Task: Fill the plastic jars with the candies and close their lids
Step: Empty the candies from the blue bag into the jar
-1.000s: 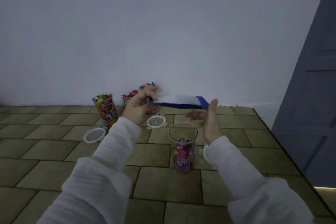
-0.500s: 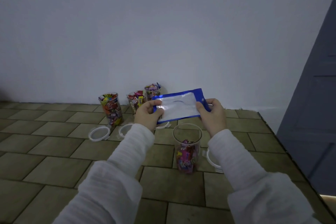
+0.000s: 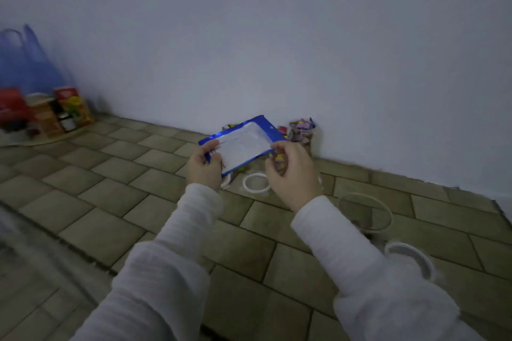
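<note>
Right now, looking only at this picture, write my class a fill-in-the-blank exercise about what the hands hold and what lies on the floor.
1. Both hands, the left hand and the right hand, hold a flat packet with a ____ border.
2. The floor is covered in ____.
3. The empty clear jar stands on the person's ____ side.
4. The white ring lid lies on the floor, ____ the packet.

Missing words: blue; tiles; right; below

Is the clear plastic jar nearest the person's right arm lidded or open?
Open. The clear plastic jar shows a bare rim with no lid on it; a white round lid lies on the tiled floor beside it.
</note>
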Demonstrator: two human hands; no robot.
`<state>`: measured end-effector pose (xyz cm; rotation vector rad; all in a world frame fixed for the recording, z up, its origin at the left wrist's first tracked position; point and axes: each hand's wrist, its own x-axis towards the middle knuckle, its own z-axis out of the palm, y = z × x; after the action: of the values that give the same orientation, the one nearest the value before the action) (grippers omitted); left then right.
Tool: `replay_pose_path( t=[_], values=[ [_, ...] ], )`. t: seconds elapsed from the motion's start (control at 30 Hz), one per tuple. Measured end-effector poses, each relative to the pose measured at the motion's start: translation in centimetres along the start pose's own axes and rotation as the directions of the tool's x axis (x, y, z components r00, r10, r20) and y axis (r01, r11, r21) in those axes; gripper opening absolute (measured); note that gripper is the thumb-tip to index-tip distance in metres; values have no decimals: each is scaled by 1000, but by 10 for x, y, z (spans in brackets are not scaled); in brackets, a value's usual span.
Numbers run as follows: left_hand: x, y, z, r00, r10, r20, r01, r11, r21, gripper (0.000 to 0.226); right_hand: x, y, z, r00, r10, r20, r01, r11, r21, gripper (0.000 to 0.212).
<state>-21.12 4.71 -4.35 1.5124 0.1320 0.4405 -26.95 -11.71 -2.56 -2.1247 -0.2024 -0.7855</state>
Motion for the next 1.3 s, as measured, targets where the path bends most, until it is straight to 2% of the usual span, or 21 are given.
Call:
replay_pose_path(
  t=[0.13,0.27,0.33,0.43,0.5,0.57,0.63,0.7,0.8,0.87,0.9,1.0,1.07,1.13,1.17,1.23,1.3],
  values=[
    [18,-10,-90,961,1,-277,31,993,110,25,-5,-28,94,929,9,371,0,1000,-25,34],
    [20,-31,-186,874,-29,-485,126,978,169,26,-29,-56,197,768,15,640,79,990,-119,43],
    [17,-45,-228,828,-54,-558,180,968,172,27,-47,-71,245,674,-18,738,139,985,-103,50],
    [11,-68,-280,720,-56,-692,227,961,159,31,-73,-91,307,518,-69,852,289,952,-98,60],
    [4,-81,-307,646,-74,-760,274,952,140,33,-87,-102,338,444,-66,894,341,935,-100,69],
    [-5,-94,-330,583,-98,-807,318,941,115,34,-99,-108,361,399,-26,917,357,925,-129,73],
    [-15,-110,-351,529,-149,-835,373,925,71,34,-111,-109,374,398,10,917,414,891,-189,75],
    [-24,-127,-367,479,-208,-853,421,907,16,34,-117,-107,378,429,7,903,451,864,-221,75],
    [-36,-145,-381,407,-262,-875,450,891,-57,37,-118,-105,379,458,-18,889,458,862,-218,74],
    [-43,-159,-389,330,-317,-889,507,854,-116,36,-118,-105,379,457,-18,889,463,858,-221,75],
    [-48,-170,-393,309,-356,-882,560,818,-134,33,-118,-105,379,456,-18,890,467,856,-222,75],
    [-63,-209,-401,312,-500,-808,759,643,-105,19,-120,-104,378,464,-28,885,487,843,-229,76],
    [-73,-237,-404,292,-606,-740,881,472,-39,27,-121,-103,379,471,-34,882,499,835,-234,75],
    [-84,-248,-394,272,-706,-654,931,366,-8,34,-122,-102,379,474,-36,880,506,829,-239,75],
    [-89,-252,-386,236,-752,-616,940,338,-53,35,-122,-102,379,477,-39,878,510,826,-241,75],
    [-99,-266,-373,110,-821,-560,941,267,-207,33,-121,-101,379,486,-43,873,512,824,-244,75],
    [-110,-288,-364,51,-855,-516,930,229,-288,30,-121,-101,380,493,-47,869,515,821,-248,74]
  ],
)
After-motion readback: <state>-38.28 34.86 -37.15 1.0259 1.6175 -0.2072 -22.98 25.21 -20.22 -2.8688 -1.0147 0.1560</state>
